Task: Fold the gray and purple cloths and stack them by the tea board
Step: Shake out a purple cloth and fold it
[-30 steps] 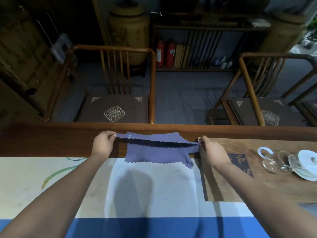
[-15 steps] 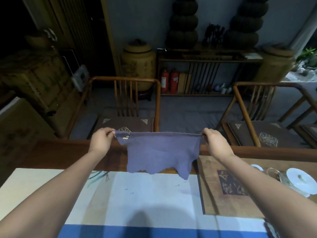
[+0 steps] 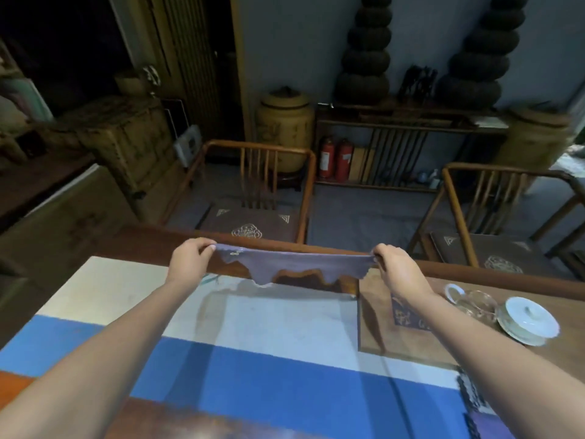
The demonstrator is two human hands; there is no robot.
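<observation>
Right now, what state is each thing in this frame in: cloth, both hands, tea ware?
purple cloth: off the table, stretched between both hands, lower edge hanging in folds
left hand: pinching the cloth's left corner
right hand: pinching the cloth's right corner
lidded white bowl: lid on, upright on the tea board
glass pitcher: upright; contents cannot be told
tea board: flat on the table
</observation>
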